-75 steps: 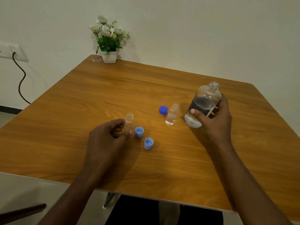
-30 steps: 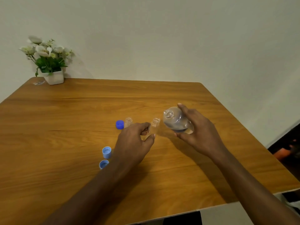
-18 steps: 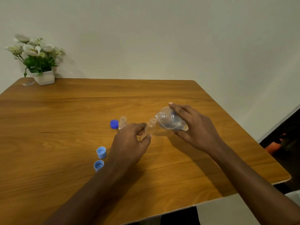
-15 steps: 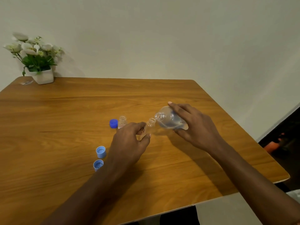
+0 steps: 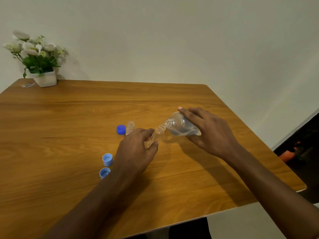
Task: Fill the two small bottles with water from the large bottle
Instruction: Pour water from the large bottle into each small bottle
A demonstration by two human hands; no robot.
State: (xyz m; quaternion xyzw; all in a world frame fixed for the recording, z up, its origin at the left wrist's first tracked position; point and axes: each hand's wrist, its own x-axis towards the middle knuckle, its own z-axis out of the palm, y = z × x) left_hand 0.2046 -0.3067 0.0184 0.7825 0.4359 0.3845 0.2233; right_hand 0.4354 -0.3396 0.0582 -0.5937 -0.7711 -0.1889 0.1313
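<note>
1. Water sits low in the large bottle (image 5: 181, 125), which lies tipped almost on its side above the counter (image 5: 69, 118), its open mouth pointing left and touching the mouth of a small bottle (image 5: 158, 134).
2. Right hand (image 5: 210, 133) wraps the large bottle from above, fingers (image 5: 188, 112) curled tight over its body.
3. Left hand (image 5: 136, 149) grips the small bottle low down, fingers closed round it, and tilts its neck up to the right toward the large bottle.
4. Second small bottle (image 5: 130, 127) stands upright and uncapped just behind the left hand, a dark blue cap (image 5: 121, 129) just beside it on the left.
5. Two light blue caps (image 5: 107, 159) (image 5: 104, 173) lie open side up near the left wrist.
6. Potted flowers (image 5: 37, 59) stand at the far left corner of the counter.
</note>
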